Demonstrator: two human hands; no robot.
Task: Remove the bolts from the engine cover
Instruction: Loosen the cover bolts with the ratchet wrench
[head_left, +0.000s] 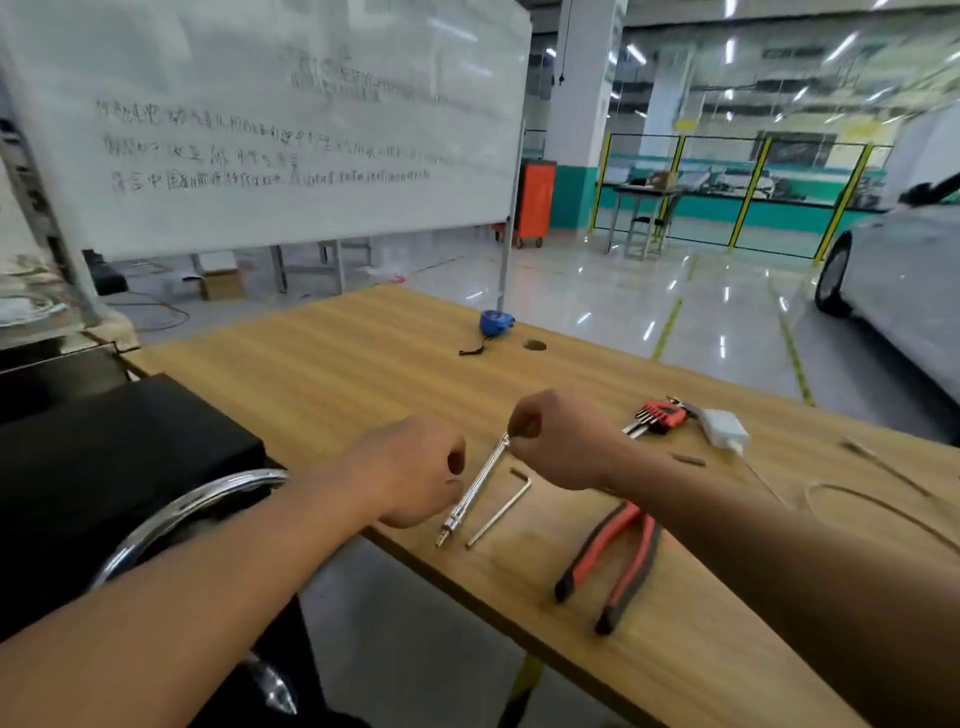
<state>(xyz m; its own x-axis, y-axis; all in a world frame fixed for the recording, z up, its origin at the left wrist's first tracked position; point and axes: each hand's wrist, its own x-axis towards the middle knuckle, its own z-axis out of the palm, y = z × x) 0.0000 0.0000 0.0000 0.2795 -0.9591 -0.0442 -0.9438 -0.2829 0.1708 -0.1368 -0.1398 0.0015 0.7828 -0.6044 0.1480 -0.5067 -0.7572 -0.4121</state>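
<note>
Holding a silver driver (478, 483) between both hands, low over the near edge of a wooden table (363, 374). Left hand (415, 473): fingers curled in tight, closed against the lower shaft just above the socket end. Right hand (561, 441): fingertips pinched on the top end, remaining fingers folded into the palm. Driver slants from upper right down to lower left; cannot tell whether its tip touches the wood.

Loose hex key (501, 512) lies flat just beside the driver, roughly parallel, short leg toward the right wrist. Pliers (618, 561) with red-and-black handles under the right forearm, handles spread toward the near edge. Red hex key set (657, 415) farther right, touching a white charger (724, 427); thin cable (883, 509) loops beyond. Blue tape measure (496, 322) at the far side, well apart.

Off the table's left: black seat (104, 457) with a chrome rail (197, 512). Engine cover and bolts: cannot tell which object they are. Whiteboard (285, 130) behind; white car (904, 280) at right.
</note>
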